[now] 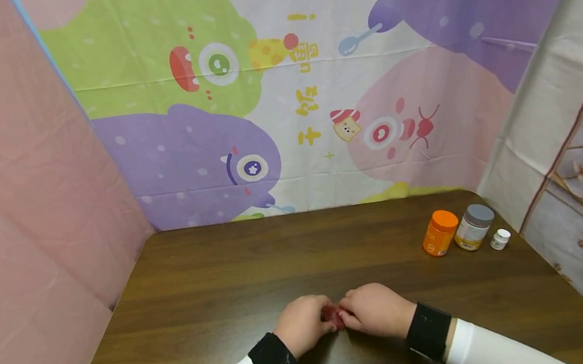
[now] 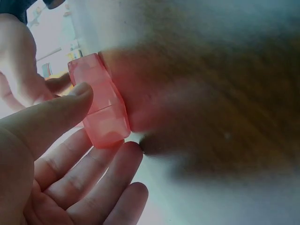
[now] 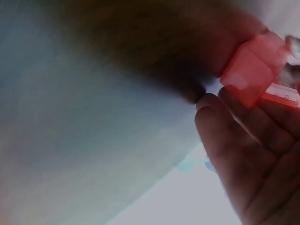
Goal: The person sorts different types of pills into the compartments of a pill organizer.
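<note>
A small red translucent pill box (image 2: pixel 105 105) with a row of compartments stands low over the table between my two hands. My left hand (image 1: pixel 302 323) pinches it, the thumb on one face and the fingers along the other side, as the left wrist view shows. My right hand (image 1: pixel 379 312) holds the box's other end with thumb and fingertips close together. In the right wrist view, a clear red flap (image 3: pixel 281 95) sticks out from the box (image 3: pixel 248 77) beside the fingers. The head view leaves most of the box hidden behind the hands.
At the table's back right stand an orange bottle (image 1: pixel 440 233), a grey-lidded bottle (image 1: pixel 474 227) and a small white bottle (image 1: pixel 500 239). The brown wooden table (image 1: pixel 217 279) meets a cartoon-print curtain (image 1: pixel 312 186) at its back edge. Black bands are on both wrists.
</note>
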The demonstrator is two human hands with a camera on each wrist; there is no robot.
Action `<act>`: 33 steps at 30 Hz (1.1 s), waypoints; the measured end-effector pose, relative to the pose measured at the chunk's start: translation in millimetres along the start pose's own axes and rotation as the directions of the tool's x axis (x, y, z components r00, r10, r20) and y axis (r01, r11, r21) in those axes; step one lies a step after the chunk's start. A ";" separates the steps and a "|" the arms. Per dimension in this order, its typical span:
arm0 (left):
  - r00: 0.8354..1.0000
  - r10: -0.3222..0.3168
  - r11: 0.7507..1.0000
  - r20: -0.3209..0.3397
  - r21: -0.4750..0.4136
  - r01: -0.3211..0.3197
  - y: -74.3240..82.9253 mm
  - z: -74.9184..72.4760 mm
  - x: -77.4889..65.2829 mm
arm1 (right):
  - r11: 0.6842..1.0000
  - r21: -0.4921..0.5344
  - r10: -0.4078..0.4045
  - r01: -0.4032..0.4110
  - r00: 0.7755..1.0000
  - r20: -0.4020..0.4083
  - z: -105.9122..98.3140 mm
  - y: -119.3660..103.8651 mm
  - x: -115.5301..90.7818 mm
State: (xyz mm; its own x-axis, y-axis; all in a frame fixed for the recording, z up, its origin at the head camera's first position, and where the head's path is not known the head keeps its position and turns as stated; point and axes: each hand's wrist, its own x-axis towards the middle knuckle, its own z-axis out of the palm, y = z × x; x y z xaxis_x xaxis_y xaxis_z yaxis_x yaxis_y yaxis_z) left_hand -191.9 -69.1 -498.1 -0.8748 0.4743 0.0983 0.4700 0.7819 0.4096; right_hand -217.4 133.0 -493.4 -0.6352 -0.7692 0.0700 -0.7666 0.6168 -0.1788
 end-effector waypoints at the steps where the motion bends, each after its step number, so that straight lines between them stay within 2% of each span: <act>1: 1.000 0.000 1.000 0.002 -0.001 0.000 -0.6 0.0 0.1 | 0.999 0.040 0.018 -0.019 1.000 0.016 -0.7 1.4 0.9; 6: 1.000 -0.017 1.000 0.024 -0.011 0.017 -3.0 1.9 1.7 | 0.961 0.235 0.130 -0.145 0.988 0.080 -2.9 7.3 2.6; 10: 0.998 -0.040 0.999 0.038 -0.005 0.040 -4.1 2.8 2.4 | 0.925 0.315 0.196 -0.211 0.977 0.079 -2.6 10.9 5.9; 14: 0.999 -0.044 0.999 0.026 0.009 0.043 -4.7 2.0 1.8 | 0.915 0.327 0.230 -0.239 0.971 0.066 -2.0 14.3 11.0; 23: 1.000 -0.030 0.999 0.005 0.026 0.030 -2.6 -1.4 0.4 | 0.867 0.349 0.331 -0.354 0.935 0.127 -3.6 16.5 21.1; 33: 0.999 -0.034 0.998 0.004 0.056 0.033 -1.6 0.2 -0.7 | 0.826 0.419 0.337 -0.378 0.926 0.171 -2.0 19.8 20.7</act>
State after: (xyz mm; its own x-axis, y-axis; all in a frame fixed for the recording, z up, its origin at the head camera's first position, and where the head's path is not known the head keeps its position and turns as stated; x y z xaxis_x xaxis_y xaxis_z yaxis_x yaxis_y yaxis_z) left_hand -192.0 -70.5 -499.0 -0.8897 0.4494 0.0805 0.4463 0.8188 0.3612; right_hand -245.9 129.6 -493.6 -0.8304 -0.5328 -0.1633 -0.3532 0.7299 -0.5853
